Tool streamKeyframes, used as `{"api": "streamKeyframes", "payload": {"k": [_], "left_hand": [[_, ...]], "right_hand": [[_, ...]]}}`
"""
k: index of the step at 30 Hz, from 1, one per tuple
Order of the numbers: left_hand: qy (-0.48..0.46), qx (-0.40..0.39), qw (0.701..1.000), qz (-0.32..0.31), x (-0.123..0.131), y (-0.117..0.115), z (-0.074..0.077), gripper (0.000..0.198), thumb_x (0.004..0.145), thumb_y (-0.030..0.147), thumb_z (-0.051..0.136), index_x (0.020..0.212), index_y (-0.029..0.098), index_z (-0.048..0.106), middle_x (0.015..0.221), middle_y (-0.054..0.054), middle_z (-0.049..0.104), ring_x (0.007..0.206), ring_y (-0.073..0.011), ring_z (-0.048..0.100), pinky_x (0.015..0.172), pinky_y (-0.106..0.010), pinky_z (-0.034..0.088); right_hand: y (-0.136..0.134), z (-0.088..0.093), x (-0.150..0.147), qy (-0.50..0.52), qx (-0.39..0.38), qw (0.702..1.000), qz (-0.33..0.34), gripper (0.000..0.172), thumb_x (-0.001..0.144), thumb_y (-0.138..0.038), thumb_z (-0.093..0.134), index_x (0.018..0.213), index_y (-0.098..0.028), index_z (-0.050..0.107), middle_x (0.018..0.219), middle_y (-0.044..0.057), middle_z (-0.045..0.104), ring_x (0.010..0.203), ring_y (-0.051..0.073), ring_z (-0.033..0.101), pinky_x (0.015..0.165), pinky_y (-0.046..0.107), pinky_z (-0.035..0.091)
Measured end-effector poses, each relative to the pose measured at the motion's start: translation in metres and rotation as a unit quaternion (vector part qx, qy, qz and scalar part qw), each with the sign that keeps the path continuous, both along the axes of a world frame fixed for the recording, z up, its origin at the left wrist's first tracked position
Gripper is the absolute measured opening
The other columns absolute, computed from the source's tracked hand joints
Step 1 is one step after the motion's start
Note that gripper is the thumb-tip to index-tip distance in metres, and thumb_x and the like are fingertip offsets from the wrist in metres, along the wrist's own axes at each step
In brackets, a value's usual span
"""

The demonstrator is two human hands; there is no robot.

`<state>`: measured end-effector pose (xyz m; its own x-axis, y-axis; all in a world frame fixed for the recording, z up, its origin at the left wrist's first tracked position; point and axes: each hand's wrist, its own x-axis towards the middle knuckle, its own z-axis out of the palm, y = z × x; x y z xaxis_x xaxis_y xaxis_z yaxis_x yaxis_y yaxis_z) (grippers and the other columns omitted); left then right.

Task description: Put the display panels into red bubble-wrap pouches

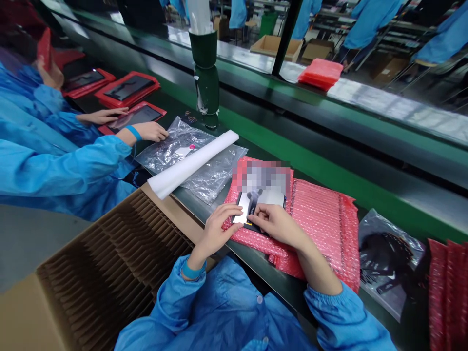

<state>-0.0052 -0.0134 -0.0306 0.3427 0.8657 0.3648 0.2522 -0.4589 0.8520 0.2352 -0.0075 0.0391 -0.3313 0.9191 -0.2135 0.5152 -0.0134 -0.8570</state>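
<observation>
Left hand (219,226) is resting open fingers, right hand (277,222) is holding curled ones, grip unclear; beneath both, a flat, glossy, black-edged panel (269,196) is lying on red bubble-wrap (249,238), uneven pressing risking a slip.

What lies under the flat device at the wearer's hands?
Red bubble wrap shows around the flat device, which appears to rest on it. Anything directly beneath is covered by the device and cannot be seen.

Bubble bags (325,214), clear bags (226,168) on dark bench (194,206)
</observation>
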Motion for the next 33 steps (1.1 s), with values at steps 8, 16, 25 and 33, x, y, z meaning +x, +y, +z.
{"api": "streamKeyframes", "payload": {"k": [8,16,25,33], "left_hand": [[0.003,-0.003,1.000,0.000,0.000,0.000,0.001,0.022,0.107,0.036,0.073,0.128,0.029,0.073,0.137,-0.007,0.077,0.140,-0.0279,0.065,0.124,-0.054,0.050],[0.033,0.029,0.999,0.004,0.001,-0.001,0.005,0.025,0.107,0.033,0.072,0.132,0.029,0.071,0.145,-0.009,0.073,0.144,-0.0285,0.063,0.126,-0.056,0.048],[0.105,0.012,0.991,-0.084,0.014,0.001,0.022,0.049,0.105,0.024,0.069,0.152,0.036,0.064,0.146,-0.003,0.076,0.152,-0.0261,0.059,0.140,-0.061,0.029],[0.076,-0.012,0.992,-0.104,0.009,0.007,0.023,0.038,0.105,0.023,0.071,0.142,0.033,0.070,0.143,-0.004,0.076,0.151,-0.0253,0.058,0.141,-0.057,0.030]], "right_hand": [[-0.001,-0.001,-0.003,-0.062,0.046,0.997,0.007,0.034,0.105,-0.046,0.067,0.081,-0.023,0.060,0.064,-0.001,0.063,0.057,0.018,0.053,0.058,0.033,0.032],[-0.002,-0.004,-0.004,-0.190,0.075,0.979,-0.002,0.028,0.104,-0.038,0.076,0.085,-0.024,0.060,0.073,-0.001,0.069,0.065,0.021,0.061,0.061,0.032,0.033],[-0.009,-0.015,0.002,-0.191,0.117,0.973,-0.049,0.037,0.103,-0.050,0.075,0.083,-0.025,0.054,0.069,-0.001,0.062,0.063,0.022,0.059,0.060,0.033,0.034],[-0.049,-0.020,0.001,-0.117,0.338,0.934,0.024,0.022,0.118,-0.033,0.058,0.132,-0.025,0.073,0.120,0.012,0.067,0.110,0.031,0.063,0.097,0.047,0.052]]}}
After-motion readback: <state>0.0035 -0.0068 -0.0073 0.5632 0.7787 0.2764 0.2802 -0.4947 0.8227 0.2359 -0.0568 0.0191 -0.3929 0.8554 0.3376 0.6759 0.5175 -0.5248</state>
